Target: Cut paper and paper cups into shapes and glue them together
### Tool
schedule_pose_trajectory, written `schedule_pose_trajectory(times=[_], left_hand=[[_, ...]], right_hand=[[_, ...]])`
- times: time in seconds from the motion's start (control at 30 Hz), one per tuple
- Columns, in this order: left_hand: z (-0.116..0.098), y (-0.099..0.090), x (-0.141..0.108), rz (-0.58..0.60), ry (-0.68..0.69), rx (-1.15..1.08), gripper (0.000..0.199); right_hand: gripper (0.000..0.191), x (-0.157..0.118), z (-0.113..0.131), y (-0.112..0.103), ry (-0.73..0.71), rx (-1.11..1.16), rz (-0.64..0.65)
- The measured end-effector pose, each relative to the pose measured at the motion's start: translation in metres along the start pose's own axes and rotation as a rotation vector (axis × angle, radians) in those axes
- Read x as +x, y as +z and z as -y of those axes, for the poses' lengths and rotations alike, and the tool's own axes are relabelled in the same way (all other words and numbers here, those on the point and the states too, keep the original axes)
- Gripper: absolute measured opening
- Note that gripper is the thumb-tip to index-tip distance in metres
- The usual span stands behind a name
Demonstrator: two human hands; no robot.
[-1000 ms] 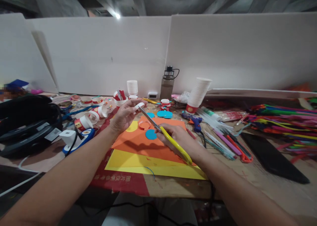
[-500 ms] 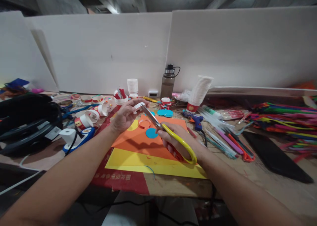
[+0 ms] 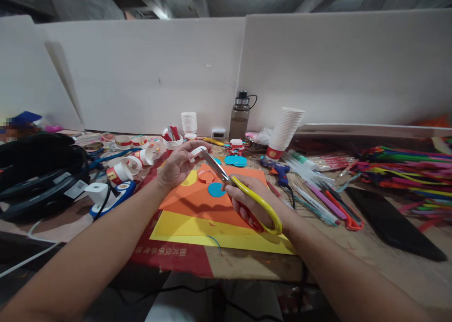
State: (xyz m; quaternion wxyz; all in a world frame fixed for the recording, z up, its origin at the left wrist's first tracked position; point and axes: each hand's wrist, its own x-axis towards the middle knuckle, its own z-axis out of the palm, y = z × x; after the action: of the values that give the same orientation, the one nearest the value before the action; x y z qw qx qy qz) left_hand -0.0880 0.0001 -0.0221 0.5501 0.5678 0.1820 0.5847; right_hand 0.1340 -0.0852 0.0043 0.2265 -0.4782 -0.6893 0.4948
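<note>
While the left hand (image 3: pixel 178 164) pinches a white piece (image 3: pixel 198 151) between thumb and fingers, the right hand (image 3: pixel 263 192) grasps the scissors (image 3: pixel 243 187), its fingers curled about the handles. Scissors are held above the centre of the frame, long axis diagonal, upper left to lower right; tips point to the upper left and meet the white piece. Yellow handle loop is at the lower right end, red one partly hidden by the fingers. Whether the blades are parted cannot be told. White piece is small and slightly curved, its long axis rising toward the right.

Below the blades, a blue disc (image 3: pixel 216 189) and an orange ring (image 3: pixel 201 178) lie on an orange sheet (image 3: pixel 192 204), which overlaps a yellow sheet (image 3: pixel 173 228) nearer the bottom of the frame. More blue discs (image 3: pixel 236 161) lie just beyond the orange sheet.

Right of centre: glue gun (image 3: pixel 281 172), with a leaning cup stack (image 3: pixel 286 131) behind it. Upper centre: upright bottle (image 3: pixel 239 122). Far right: bundled coloured stems (image 3: pixel 406 171).
</note>
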Motion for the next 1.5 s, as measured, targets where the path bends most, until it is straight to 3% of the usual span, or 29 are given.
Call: schedule_pose_trajectory(times=[0.67, 0.9, 1.17, 1.33, 1.4, 1.5], left_hand=[[0.0, 0.001, -0.001, -0.003, 0.002, 0.019, 0.039], [0.008, 0.006, -0.003, -0.004, 0.059, 0.02, 0.044], [0.017, 0.008, -0.002, -0.172, 0.142, 0.225, 0.024], [0.014, 0.006, -0.002, -0.38, 0.196, 0.344, 0.017], [0.012, 0.004, 0.0, -0.402, 0.15, 0.275, 0.019], [0.01, 0.002, 0.003, -0.328, 0.035, 0.15, 0.024]], right_hand=[[0.023, 0.003, -0.006, 0.004, 0.007, 0.047, -0.024], [0.027, 0.002, -0.008, 0.005, -0.048, 0.038, -0.052], [0.024, 0.007, -0.009, 0.002, -0.036, 0.031, -0.029], [0.041, 0.007, -0.011, 0.004, -0.035, 0.023, -0.015], [0.042, 0.007, -0.012, 0.002, -0.097, -0.056, -0.036], [0.034, 0.012, -0.014, -0.005, -0.287, -0.303, -0.205]])
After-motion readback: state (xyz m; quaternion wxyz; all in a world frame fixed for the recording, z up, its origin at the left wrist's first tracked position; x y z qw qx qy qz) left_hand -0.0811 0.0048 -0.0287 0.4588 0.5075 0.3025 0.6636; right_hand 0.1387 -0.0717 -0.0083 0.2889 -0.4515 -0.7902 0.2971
